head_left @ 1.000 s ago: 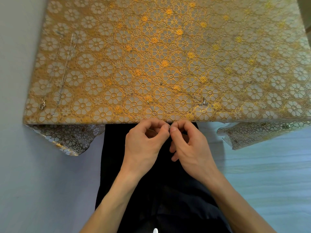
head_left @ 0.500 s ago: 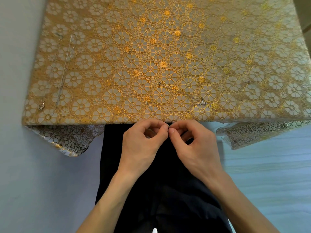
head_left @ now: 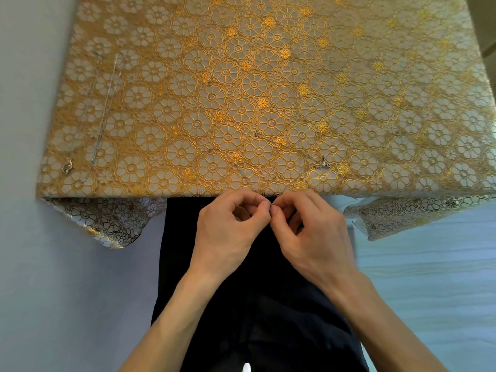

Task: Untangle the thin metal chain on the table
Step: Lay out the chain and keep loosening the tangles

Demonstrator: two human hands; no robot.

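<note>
A thin metal chain (head_left: 320, 164) lies on the gold flowered tablecloth (head_left: 241, 76) near the front edge; its strands run faintly toward my hands and are hard to trace. Just below the table's front edge, my left hand (head_left: 230, 232) and my right hand (head_left: 308, 234) meet fingertip to fingertip. Each pinches a bit of the chain between thumb and forefinger, and the pinched part is almost hidden by the fingers. A small ring (head_left: 256, 134) of the chain shows further in on the cloth.
A second thin chain (head_left: 106, 108) lies stretched along the table's left side, with a clasp (head_left: 68, 167) near its front end. The cloth hangs over the front corners. My dark-clothed lap (head_left: 241, 304) is below the hands, pale floor on both sides.
Both hands stay pinched together at the table edge; the fingers have shifted only slightly. The view has tilted a little.
</note>
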